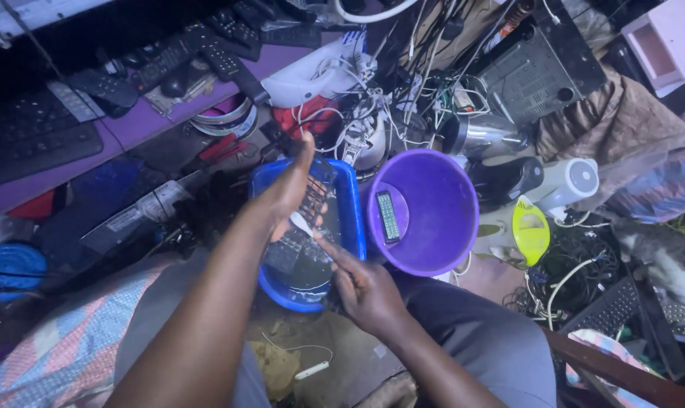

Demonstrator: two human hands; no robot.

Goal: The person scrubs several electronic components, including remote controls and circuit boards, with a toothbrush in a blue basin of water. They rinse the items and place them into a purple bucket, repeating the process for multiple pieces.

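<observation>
My left hand [288, 190] holds a dark, flat keypad-like board [311, 202] upright over a blue plastic basin [351, 215]. My right hand [365, 291] is just below it, its fingers reaching up to the board's lower edge, where a small white piece shows. Right of the basin stands a purple bucket [442, 219] with a small dark rectangular part [388, 217] lying inside it. What the right fingers pinch is too small to tell.
A purple shelf [142, 121] at the back carries remote controls [172, 57] and a keyboard [29, 140]. Tangled white cables [373, 98], a yellow-green iron [530, 230] and a white cylinder [573, 183] crowd the right. A cat [663, 257] lies at far right.
</observation>
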